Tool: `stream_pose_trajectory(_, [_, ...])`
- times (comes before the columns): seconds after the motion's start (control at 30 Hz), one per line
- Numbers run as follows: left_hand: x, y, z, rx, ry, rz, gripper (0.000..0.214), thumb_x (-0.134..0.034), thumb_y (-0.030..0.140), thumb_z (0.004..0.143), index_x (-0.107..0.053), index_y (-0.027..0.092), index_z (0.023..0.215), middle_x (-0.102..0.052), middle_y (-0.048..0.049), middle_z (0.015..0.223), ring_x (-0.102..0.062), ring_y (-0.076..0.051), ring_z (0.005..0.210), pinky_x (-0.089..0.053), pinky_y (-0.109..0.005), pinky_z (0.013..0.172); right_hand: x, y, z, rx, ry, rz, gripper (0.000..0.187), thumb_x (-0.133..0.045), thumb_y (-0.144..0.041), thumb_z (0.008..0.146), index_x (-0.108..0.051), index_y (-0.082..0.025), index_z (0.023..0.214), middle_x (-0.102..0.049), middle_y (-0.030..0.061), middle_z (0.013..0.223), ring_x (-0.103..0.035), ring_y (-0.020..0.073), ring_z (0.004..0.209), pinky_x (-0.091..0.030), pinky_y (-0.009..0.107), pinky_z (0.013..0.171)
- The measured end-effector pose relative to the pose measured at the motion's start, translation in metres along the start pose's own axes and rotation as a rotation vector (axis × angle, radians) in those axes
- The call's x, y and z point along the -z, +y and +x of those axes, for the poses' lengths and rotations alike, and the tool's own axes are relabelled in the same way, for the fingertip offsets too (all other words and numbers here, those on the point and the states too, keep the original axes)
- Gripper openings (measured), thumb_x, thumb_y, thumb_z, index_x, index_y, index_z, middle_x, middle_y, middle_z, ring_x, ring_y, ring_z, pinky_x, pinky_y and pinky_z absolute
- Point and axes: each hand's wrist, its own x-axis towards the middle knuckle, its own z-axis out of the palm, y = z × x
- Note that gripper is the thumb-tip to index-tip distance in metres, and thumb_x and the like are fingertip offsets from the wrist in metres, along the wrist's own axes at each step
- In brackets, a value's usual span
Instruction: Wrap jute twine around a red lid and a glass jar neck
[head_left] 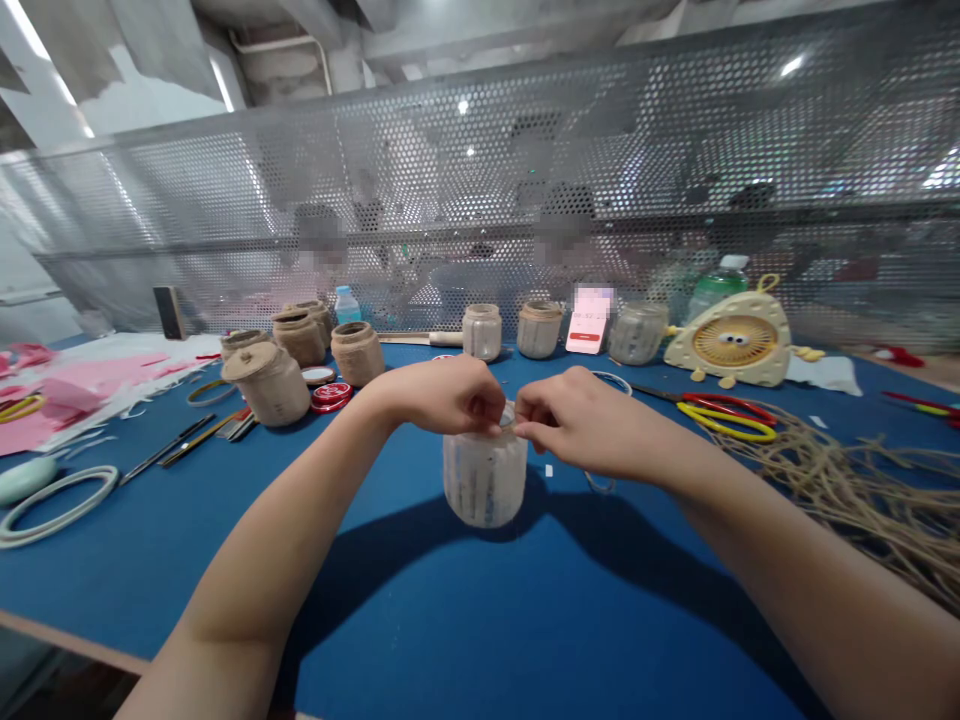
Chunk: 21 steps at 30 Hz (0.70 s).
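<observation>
Blue table (225, 560) below perforated metal screen (480, 170). Far left, our pink paper (67, 395), then twine-wrapped jars (266, 383). Left hand (442, 395) and right hand (577, 420) close together, both pinching rim of pale jar (485, 478), hiding it; jar upright on table, centre. Right: scissors (727, 417), toy fan (727, 340), loose twine (847, 500).

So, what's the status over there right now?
Left hand, right hand: fingers pinching the rim. Pale ribbed jar upright on blue table top. Pale hoop behind it.
</observation>
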Motion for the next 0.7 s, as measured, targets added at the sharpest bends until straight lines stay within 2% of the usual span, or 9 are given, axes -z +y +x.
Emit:
stream_pose_trajectory(0.2, [0.0005,0.0007,-0.0004,-0.028,-0.018,-0.023,0.012,-0.055,0.020,0.072,-0.063,0.012,0.069,-0.060,-0.0005,0.062,-0.049,-0.008,0.056,-0.033,-0.018,0.052,-0.0021,0.0002,-0.0012,-0.011,0.017,-0.004,0.012,-0.051,-0.021,0.074,-0.057,-0.016,0.065,-0.056,-0.0002,0.057,-0.044,0.0084,0.050,-0.024,0.022,0.048])
stream_pose_trajectory(0.27, [0.0013,0.0024,-0.0008,-0.036,-0.035,-0.029,0.011,-0.055,0.019,0.072,-0.063,0.011,0.070,-0.060,-0.0006,0.062,-0.050,-0.008,0.056,-0.033,-0.018,0.051,-0.0025,0.0000,-0.0014,-0.021,0.026,0.013,0.007,-0.052,-0.020,0.073,-0.057,-0.017,0.071,-0.056,-0.0005,0.057,-0.045,0.0087,0.051,-0.025,0.021,0.047])
stream_pose_trajectory(0.37, [0.0025,0.0050,-0.0014,-0.039,-0.052,-0.012,0.010,-0.054,0.016,0.072,-0.062,0.011,0.071,-0.061,-0.0008,0.063,-0.051,-0.008,0.057,-0.032,-0.018,0.051,-0.0019,-0.0005,-0.0017,-0.003,0.034,0.049,0.011,-0.052,-0.019,0.072,-0.060,-0.018,0.079,-0.057,-0.0012,0.056,-0.045,0.0089,0.052,-0.026,0.020,0.048])
stream_pose_trajectory(0.57, [0.0018,0.0054,-0.0004,-0.018,-0.026,-0.006,0.013,-0.052,0.021,0.075,-0.062,0.012,0.075,-0.060,0.0000,0.062,-0.049,-0.008,0.056,-0.030,-0.018,0.050,0.0030,-0.0014,-0.0007,0.036,0.008,0.090,0.017,-0.050,-0.014,0.071,-0.066,-0.018,0.066,-0.058,-0.0014,0.052,-0.044,0.0073,0.047,-0.028,0.020,0.049])
stream_pose_trajectory(0.7, [-0.0026,0.0080,0.0023,0.019,0.001,0.003,0.028,-0.052,0.037,0.077,-0.064,0.012,0.075,-0.060,-0.0013,0.059,-0.047,-0.008,0.051,-0.027,-0.019,0.047,0.0044,-0.0005,0.0009,0.029,-0.012,0.138,0.018,-0.049,-0.013,0.068,-0.066,-0.018,0.063,-0.057,-0.0018,0.050,-0.043,0.0065,0.044,-0.029,0.019,0.048])
